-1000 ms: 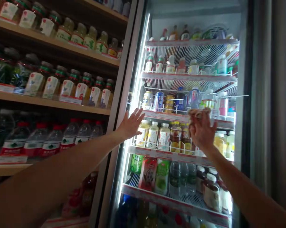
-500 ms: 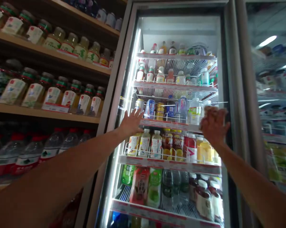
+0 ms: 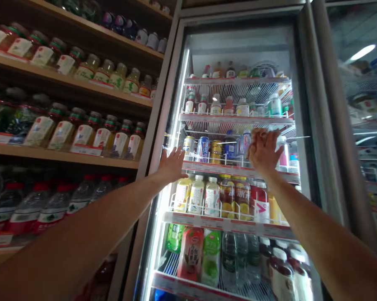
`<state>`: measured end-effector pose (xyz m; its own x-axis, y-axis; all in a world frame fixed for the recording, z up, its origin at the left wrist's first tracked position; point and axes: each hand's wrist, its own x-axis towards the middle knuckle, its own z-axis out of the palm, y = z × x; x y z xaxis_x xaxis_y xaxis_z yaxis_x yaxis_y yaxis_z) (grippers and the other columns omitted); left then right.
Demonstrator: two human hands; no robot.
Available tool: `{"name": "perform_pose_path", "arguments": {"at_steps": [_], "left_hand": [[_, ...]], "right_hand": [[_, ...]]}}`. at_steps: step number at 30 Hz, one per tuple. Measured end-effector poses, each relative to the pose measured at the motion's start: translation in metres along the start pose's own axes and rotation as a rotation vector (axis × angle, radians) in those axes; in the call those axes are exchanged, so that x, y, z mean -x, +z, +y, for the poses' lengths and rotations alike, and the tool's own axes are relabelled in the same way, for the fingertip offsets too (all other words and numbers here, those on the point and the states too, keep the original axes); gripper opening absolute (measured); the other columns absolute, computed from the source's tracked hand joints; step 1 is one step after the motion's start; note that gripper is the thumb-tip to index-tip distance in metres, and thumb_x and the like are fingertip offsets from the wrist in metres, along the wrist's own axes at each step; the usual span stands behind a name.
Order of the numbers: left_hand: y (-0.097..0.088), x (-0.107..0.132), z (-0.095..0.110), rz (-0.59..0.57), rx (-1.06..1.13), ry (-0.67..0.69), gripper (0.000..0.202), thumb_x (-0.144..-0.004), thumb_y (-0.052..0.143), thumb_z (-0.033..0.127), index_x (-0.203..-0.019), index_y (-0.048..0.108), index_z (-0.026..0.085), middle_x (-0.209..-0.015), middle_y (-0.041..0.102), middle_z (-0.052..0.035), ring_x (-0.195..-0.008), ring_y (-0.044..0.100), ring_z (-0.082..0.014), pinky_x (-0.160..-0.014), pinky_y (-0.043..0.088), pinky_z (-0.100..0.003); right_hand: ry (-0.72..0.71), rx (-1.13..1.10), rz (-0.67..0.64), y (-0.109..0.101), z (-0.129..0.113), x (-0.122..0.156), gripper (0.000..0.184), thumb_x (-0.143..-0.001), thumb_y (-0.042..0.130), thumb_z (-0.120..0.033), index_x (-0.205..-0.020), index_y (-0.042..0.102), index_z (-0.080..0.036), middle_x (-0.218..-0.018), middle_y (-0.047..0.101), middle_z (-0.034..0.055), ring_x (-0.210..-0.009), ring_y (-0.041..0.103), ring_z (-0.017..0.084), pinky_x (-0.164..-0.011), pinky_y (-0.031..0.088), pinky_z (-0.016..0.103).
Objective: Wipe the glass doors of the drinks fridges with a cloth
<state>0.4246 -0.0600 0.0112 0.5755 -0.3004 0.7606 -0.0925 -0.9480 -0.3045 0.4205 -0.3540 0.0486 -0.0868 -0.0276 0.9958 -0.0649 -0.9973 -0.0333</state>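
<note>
My left hand (image 3: pixel 172 165) lies with its fingers spread against the glass door (image 3: pixel 238 44) of a lit drinks fridge, near the door's left side. Nothing is in it. Further right, my right hand (image 3: pixel 265 155) presses a crumpled brownish cloth (image 3: pixel 256 136) to the same glass, its fingers over the cloth. Much of the cloth is hidden by the hand. Behind the glass, cans such as a blue can (image 3: pixel 203 149) and a gold can (image 3: pixel 216 151) stand on the shelf at hand height.
Wooden shelves (image 3: pixel 119 162) with rows of juice bottles (image 3: pixel 82 136) and red-capped water bottles (image 3: pixel 52 209) stand on the left. A metal door frame (image 3: pixel 324 104) separates this fridge from another glass-fronted fridge (image 3: pixel 364 125) on the right. Lower fridge shelves hold more bottles and cartons (image 3: pixel 191 255).
My right hand has moved left across the glass with the cloth, from the door's right part towards its middle. My left hand stays in place on the glass. The view has shifted slightly.
</note>
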Motion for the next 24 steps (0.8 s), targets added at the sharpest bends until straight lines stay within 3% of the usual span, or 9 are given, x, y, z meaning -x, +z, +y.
{"name": "perform_pose_path", "arguments": {"at_steps": [2, 6, 8, 11, 12, 15, 19, 21, 24], "left_hand": [[0.002, 0.004, -0.004, -0.020, -0.004, 0.000, 0.088, -0.077, 0.056, 0.056, -0.145, 0.018, 0.015, -0.152, 0.008, -0.0155, -0.140, 0.014, -0.0321, -0.109, 0.015, -0.056], [0.009, 0.011, -0.017, -0.021, -0.014, 0.051, 0.087, -0.078, 0.056, 0.053, -0.145, 0.017, 0.012, -0.152, 0.008, -0.0145, -0.140, 0.013, -0.0311, -0.109, 0.015, -0.057], [0.012, 0.014, -0.030, -0.011, -0.033, 0.049, 0.088, -0.078, 0.057, 0.053, -0.144, 0.018, 0.011, -0.152, 0.009, -0.0145, -0.140, 0.014, -0.0304, -0.109, 0.014, -0.057], [0.013, 0.018, -0.053, 0.014, -0.068, 0.001, 0.089, -0.077, 0.059, 0.052, -0.144, 0.019, 0.011, -0.152, 0.011, -0.0148, -0.140, 0.014, -0.0299, -0.109, 0.016, -0.057], [0.012, 0.019, -0.060, 0.021, -0.080, -0.014, 0.088, -0.076, 0.059, 0.052, -0.144, 0.020, 0.011, -0.152, 0.011, -0.0145, -0.140, 0.014, -0.0298, -0.109, 0.017, -0.056], [0.009, 0.025, -0.075, 0.035, -0.105, -0.042, 0.088, -0.076, 0.060, 0.051, -0.144, 0.021, 0.011, -0.152, 0.011, -0.0142, -0.140, 0.014, -0.0306, -0.109, 0.018, -0.055], [0.009, 0.037, -0.088, 0.025, -0.136, -0.053, 0.090, -0.075, 0.062, 0.050, -0.144, 0.020, 0.009, -0.152, 0.012, -0.0147, -0.140, 0.015, -0.0304, -0.110, 0.016, -0.054], [0.010, 0.043, -0.094, 0.002, -0.146, -0.053, 0.091, -0.074, 0.064, 0.048, -0.144, 0.020, 0.008, -0.152, 0.012, -0.0150, -0.140, 0.015, -0.0300, -0.110, 0.015, -0.053], [0.011, 0.051, -0.101, -0.010, -0.169, -0.035, 0.090, -0.073, 0.066, 0.045, -0.143, 0.023, 0.009, -0.151, 0.014, -0.0160, -0.139, 0.016, -0.0306, -0.111, 0.014, -0.054]], "right_hand": [[-0.084, -0.019, -0.025, 0.006, -0.024, 0.004, 0.046, -0.091, 0.033, -0.033, -0.131, 0.047, -0.015, -0.147, 0.025, 0.0194, -0.136, 0.021, 0.034, -0.101, 0.018, 0.065], [-0.544, -0.076, -0.172, 0.014, -0.074, 0.026, 0.042, -0.089, 0.038, -0.032, -0.130, 0.046, -0.028, -0.150, 0.025, 0.0060, -0.137, 0.021, 0.025, -0.107, 0.018, 0.057], [-0.502, -0.083, -0.165, 0.016, -0.082, 0.019, 0.042, -0.090, 0.038, -0.031, -0.130, 0.047, -0.026, -0.149, 0.025, 0.0078, -0.137, 0.021, 0.026, -0.107, 0.014, 0.059], [-0.186, -0.101, -0.088, 0.024, -0.088, -0.010, 0.044, -0.090, 0.035, -0.031, -0.130, 0.047, -0.017, -0.148, 0.025, 0.0149, -0.137, 0.019, 0.031, -0.105, 0.009, 0.062], [-0.142, -0.120, -0.076, 0.027, -0.095, -0.017, 0.044, -0.090, 0.035, -0.031, -0.130, 0.048, -0.016, -0.148, 0.026, 0.0157, -0.137, 0.018, 0.032, -0.104, 0.009, 0.063], [-0.282, -0.202, -0.088, 0.038, -0.139, -0.011, 0.041, -0.089, 0.040, -0.029, -0.127, 0.050, -0.020, -0.148, 0.027, 0.0130, -0.137, 0.018, 0.032, -0.104, 0.010, 0.063], [-0.569, -0.268, -0.150, 0.046, -0.203, 0.029, 0.044, -0.089, 0.041, -0.028, -0.133, 0.043, -0.027, -0.148, 0.028, 0.0088, -0.138, 0.019, 0.028, -0.106, 0.012, 0.060], [-0.646, -0.274, -0.175, 0.046, -0.219, 0.037, 0.043, -0.090, 0.039, -0.027, -0.133, 0.042, -0.029, -0.148, 0.030, 0.0070, -0.138, 0.018, 0.026, -0.108, 0.011, 0.059], [-0.620, -0.278, -0.189, 0.043, -0.230, 0.040, 0.040, -0.090, 0.038, -0.025, -0.129, 0.046, -0.025, -0.147, 0.030, 0.0091, -0.139, 0.018, 0.027, -0.108, 0.009, 0.059]]}}
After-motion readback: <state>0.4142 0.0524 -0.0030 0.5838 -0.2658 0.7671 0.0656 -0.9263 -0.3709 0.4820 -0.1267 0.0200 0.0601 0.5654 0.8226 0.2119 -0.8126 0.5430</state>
